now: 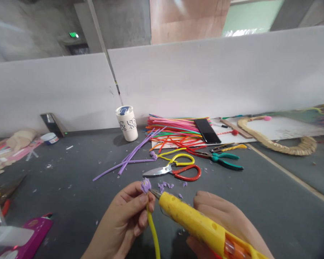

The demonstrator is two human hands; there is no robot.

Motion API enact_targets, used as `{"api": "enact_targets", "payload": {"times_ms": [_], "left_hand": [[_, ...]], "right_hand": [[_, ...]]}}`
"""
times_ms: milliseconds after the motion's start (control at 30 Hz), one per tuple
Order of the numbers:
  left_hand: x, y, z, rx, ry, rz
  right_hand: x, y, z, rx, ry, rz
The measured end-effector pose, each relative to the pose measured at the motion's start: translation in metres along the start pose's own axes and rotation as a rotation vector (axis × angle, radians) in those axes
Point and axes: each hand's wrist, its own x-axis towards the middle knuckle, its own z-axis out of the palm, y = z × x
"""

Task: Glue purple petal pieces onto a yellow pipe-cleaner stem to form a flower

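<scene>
Between the thumb and fingers of my left hand is a small purple flower on a yellow pipe-cleaner stem. My right hand grips a yellow hot glue gun. Its metal nozzle points left and reaches the flower's base; whether it touches cannot be made out. Just beyond the hands lie purple scraps. Past them rest scissors with one yellow and one red handle. A second purple flower with a yellow stem lies behind the scissor blades.
Purple pipe cleaners lie beside a bundle of colored ones. A phone rests on that bundle. Teal-handled pliers lie to the right. A lidded cup stands by the white partition. A magenta device is at lower left.
</scene>
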Motion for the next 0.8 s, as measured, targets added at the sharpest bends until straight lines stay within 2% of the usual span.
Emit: {"api": "enact_targets", "payload": {"times_ms": [100,133,200,233,267,333,433,500,633,800], "left_hand": [[0.001,0.002,-0.001,0.044,0.013,0.023],[0.001,0.004,-0.002,0.063,0.018,0.031],[0.002,0.007,-0.004,0.093,0.037,0.056],[0.003,0.009,-0.005,0.104,0.046,0.074],[0.003,0.012,-0.006,0.108,0.060,0.097],[0.004,0.017,-0.009,0.118,0.050,0.153],[0.004,0.024,-0.013,0.104,0.070,0.196],[0.004,0.028,-0.015,0.105,0.065,0.210],[0.002,0.030,-0.015,0.126,0.043,0.226],[-0.003,0.026,-0.014,0.125,0.005,0.156]], "right_hand": [[-0.001,0.000,0.001,0.021,-0.020,-0.001],[-0.002,0.001,0.002,0.033,-0.010,0.043],[-0.003,0.005,0.004,0.123,-0.008,0.200],[-0.003,0.008,0.006,0.200,-0.028,0.355],[-0.003,0.011,0.008,0.318,-0.103,0.438],[-0.002,0.018,0.012,0.423,-0.101,0.635],[0.004,0.019,0.018,0.389,-0.380,0.773],[0.007,0.014,0.022,0.271,-0.524,0.788],[0.005,-0.002,0.034,0.064,-0.628,0.695],[-0.004,-0.013,0.046,-0.220,-0.781,0.523]]}}
